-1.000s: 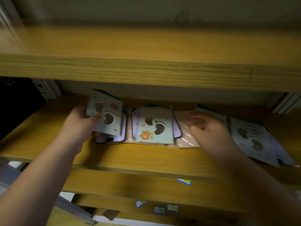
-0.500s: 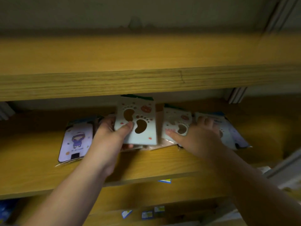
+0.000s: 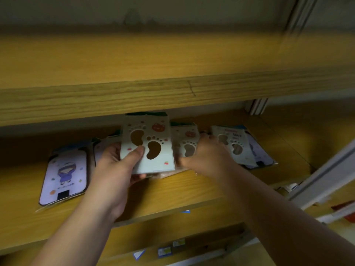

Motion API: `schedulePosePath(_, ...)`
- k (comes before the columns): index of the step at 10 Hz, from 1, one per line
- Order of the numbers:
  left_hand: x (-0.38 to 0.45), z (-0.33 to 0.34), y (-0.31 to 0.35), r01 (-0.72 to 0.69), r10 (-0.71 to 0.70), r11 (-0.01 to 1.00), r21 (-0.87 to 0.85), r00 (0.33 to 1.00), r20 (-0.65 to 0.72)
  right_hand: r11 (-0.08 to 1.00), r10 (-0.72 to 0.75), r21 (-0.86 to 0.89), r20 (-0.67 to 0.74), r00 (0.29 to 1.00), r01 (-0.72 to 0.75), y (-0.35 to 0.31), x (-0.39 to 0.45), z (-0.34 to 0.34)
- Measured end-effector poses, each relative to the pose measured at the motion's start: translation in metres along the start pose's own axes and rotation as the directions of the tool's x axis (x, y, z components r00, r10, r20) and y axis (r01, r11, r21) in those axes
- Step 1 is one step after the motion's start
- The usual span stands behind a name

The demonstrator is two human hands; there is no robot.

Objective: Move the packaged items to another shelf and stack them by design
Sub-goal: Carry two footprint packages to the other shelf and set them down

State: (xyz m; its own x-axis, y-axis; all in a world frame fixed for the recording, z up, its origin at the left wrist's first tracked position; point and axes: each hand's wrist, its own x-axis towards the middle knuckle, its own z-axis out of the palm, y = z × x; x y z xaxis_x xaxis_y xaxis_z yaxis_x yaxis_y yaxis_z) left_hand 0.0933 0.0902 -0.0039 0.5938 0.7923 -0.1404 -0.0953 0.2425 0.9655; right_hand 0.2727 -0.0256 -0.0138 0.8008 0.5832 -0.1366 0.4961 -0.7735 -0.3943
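Since earlier: left hand (image 3: 115,169) raised, pinching footprint package (image 3: 151,148); right hand (image 3: 207,158) grip unclear; print unreadable.

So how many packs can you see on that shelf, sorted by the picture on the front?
Footprint cut-out packs: 3, one held by the left hand at, one under the right hand at, one at.
Purple cartoon-figure packs: 1.
Total: 4 clearly showing; others lie partly hidden underneath.
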Motion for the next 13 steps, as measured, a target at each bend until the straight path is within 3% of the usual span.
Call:
schedulePosePath(1,0.001,-0.003,-0.003,0.014,-0.014,1.000,-0.017,1.000,-0.002,0.956,-0.001,0.293,0.042,0.999,-0.011,0.005,0.001,-0.008)
schedulePosePath(2,-0.001,-0.006,-0.005,0.015,-0.015,0.999,-0.042,1.000,-0.008,0.807,0.026,0.587,0.058,0.998,-0.055,0.010,0.002,-0.012)
schedulePosePath(3,-0.006,-0.008,-0.007,0.018,-0.019,0.997,-0.074,1.000,-0.021,0.684,0.073,0.723,0.059,0.996,-0.093,0.011,0.003,-0.016)
schedulePosePath(4,-0.015,-0.005,-0.007,0.016,-0.020,0.997,-0.080,0.999,-0.045,0.638,0.091,0.764,0.056,0.994,-0.102,0.016,-0.006,-0.023)
schedulePosePath(5,-0.030,-0.001,-0.005,0.020,-0.024,0.997,-0.068,0.998,-0.056,0.547,0.042,0.837,-0.049,0.998,0.018,0.034,-0.027,-0.033)
schedulePosePath(7,-0.075,0.029,-0.008,0.004,-0.005,1.000,-0.016,0.999,-0.054,0.256,0.120,0.964,-0.102,0.988,0.068,0.097,-0.089,-0.066)
schedulePosePath(8,-0.106,0.056,-0.015,-0.004,0.005,1.000,0.018,0.998,-0.058,0.248,0.256,0.969,-0.071,0.964,0.005,0.132,-0.117,-0.083)
schedulePosePath(9,-0.146,0.095,-0.024,-0.001,0.002,0.999,0.044,0.999,-0.042,0.273,0.273,0.960,-0.018,0.962,-0.060,0.167,-0.156,-0.107)
schedulePosePath(10,-0.189,0.137,-0.036,-0.009,0.009,0.999,0.052,1.000,-0.008,0.195,0.220,0.974,0.075,0.973,-0.119,0.210,-0.195,-0.124)
schedulePosePath(11,-0.228,0.178,-0.052,-0.017,0.017,0.999,0.033,1.000,0.015,0.251,0.043,0.965,-0.087,0.995,0.074,0.262,-0.229,-0.140)
schedulePosePath(12,-0.259,0.223,-0.068,-0.001,0.001,1.000,0.024,0.999,0.035,0.313,-0.011,0.936,-0.163,0.987,0.158,0.324,-0.247,-0.159)
schedulePosePath(13,-0.277,0.268,-0.081,0.041,-0.042,0.999,0.024,0.998,0.055,0.281,0.070,0.950,-0.166,0.984,0.140,0.375,-0.251,-0.182)
